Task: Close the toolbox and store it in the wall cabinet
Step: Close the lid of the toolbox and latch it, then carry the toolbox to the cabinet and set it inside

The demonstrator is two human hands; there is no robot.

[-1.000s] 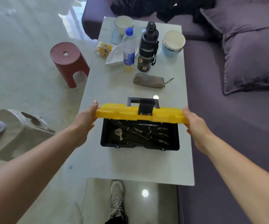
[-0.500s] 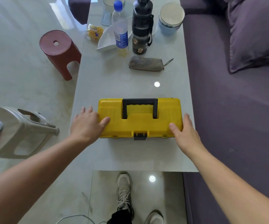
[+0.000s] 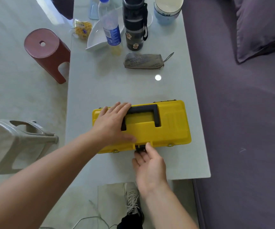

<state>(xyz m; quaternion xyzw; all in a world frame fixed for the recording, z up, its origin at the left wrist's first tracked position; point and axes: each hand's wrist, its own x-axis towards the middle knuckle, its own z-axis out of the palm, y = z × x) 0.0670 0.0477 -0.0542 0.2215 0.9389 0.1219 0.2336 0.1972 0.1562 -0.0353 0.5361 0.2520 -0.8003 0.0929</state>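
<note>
The yellow toolbox lies on the pale table with its lid down and its black handle folded flat on top. My left hand rests flat on the left half of the lid, fingers spread, covering the handle's left end. My right hand is at the box's front edge, with thumb and fingers on the small black latch. No wall cabinet is in view.
Farther along the table lie a grey pouch, a black flask, a water bottle, a white dish and a bowl. A purple sofa runs along the right; a red stool and a beige tipped stool stand left.
The lid went from half raised to fully down. Then my left hand slid onto the lid top and my right hand moved from the box's right corner to the front latch.
</note>
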